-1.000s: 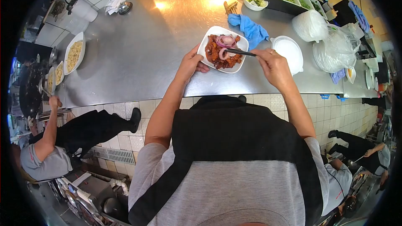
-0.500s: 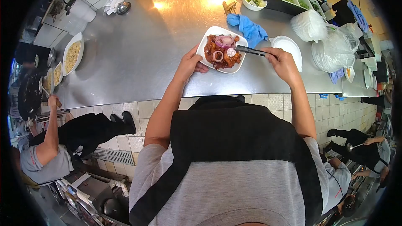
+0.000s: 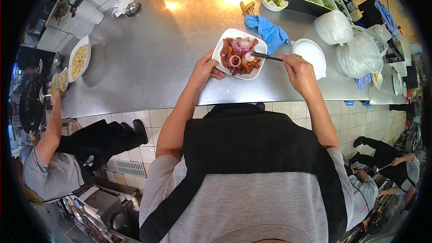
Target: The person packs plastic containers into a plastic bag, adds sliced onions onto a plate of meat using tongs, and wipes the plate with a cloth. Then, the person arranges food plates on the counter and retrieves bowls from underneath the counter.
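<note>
A white square-shaped dish [image 3: 231,33] stands at the front of the steel counter. It holds glossy red-brown sauced pieces [image 3: 230,54], topped with rings of purple onion [image 3: 243,44]. My left hand [image 3: 204,70] grips the dish at its left rim, fingers under the edge. In my right hand [image 3: 299,74] is a pair of black tongs [image 3: 268,56], held closed. Their tips are at an onion piece [image 3: 249,56] on the right side of the food. Just behind the dish lies a crumpled blue cloth [image 3: 269,32].
A round white lid or plate [image 3: 310,56] lies right of the dish. Stacked white containers [image 3: 333,28] and a clear plastic bag [image 3: 362,54] are farther right. Fried-rice-like food fills a long dish [image 3: 78,60] at left. A co-worker's arm [image 3: 53,117] reaches in there.
My right hand has shifted slightly left and down, and the tongs' tips sit a little lower on the onion. The co-worker's hand at left has moved up toward the small dish.
</note>
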{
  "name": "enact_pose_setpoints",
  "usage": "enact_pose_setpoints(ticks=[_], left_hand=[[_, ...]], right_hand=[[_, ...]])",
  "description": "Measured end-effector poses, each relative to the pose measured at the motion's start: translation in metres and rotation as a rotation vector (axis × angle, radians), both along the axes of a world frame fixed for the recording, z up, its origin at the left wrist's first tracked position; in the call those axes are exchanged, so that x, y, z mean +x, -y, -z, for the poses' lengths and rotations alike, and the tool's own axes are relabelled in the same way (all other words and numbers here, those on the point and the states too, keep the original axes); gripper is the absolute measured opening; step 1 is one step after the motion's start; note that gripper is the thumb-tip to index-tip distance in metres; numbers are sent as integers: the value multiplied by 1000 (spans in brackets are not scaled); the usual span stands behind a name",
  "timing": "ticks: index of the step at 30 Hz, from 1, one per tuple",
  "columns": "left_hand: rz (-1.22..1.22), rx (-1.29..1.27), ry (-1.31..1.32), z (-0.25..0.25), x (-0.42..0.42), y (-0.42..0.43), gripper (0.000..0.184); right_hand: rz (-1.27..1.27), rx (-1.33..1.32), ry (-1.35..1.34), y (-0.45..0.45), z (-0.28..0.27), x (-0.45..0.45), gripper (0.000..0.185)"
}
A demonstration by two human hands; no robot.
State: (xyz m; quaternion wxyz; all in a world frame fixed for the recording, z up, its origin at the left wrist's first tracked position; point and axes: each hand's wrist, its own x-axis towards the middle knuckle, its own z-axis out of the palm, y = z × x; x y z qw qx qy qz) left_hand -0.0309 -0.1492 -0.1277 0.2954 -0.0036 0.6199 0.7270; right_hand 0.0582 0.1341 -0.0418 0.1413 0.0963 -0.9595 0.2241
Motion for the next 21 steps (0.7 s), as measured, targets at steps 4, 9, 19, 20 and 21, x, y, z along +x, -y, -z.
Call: enact_pose_setpoints(ticks=[4, 9, 19, 20, 21], left_hand=[[-6, -7, 1, -4, 1, -1, 60], [-1, 4, -3, -1, 1, -1, 60], [-4, -1, -12, 0, 1, -1, 61], [-9, 2, -6, 0, 1, -1, 60], [-14, 3, 1, -1, 1, -1, 60]], right_hand=[[2, 188, -115, 11, -4, 8, 26], [-21, 349, -226, 16, 4, 16, 28], [-9, 280, -208, 19, 2, 21, 32], [-10, 303, -215, 20, 3, 21, 33], [-10, 325, -221, 22, 4, 21, 34]])
